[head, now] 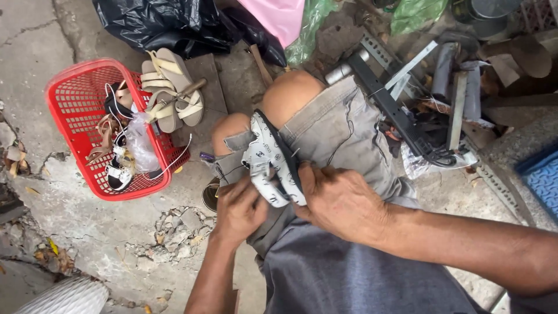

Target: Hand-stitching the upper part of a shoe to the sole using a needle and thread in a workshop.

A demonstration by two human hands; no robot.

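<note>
A white patterned sandal (268,160) with a black sole lies across my lap, on my grey shorts (343,134). My left hand (238,210) grips its near end from the left, fingers curled over the white strap. My right hand (337,200) clamps the sandal's black sole edge from the right, thumb pressing near the strap. A thin dark thread (232,172) trails from the sandal toward my left knee. Whether either hand also holds a needle is hidden.
A red plastic basket (75,102) with several sandals stands on cracked concrete at left. Beige wedge sandals (171,90) lie beside it. Black bags (168,23) sit behind. Metal bars and scrap (407,110) pile at right, with a blue crate (543,177) at the edge.
</note>
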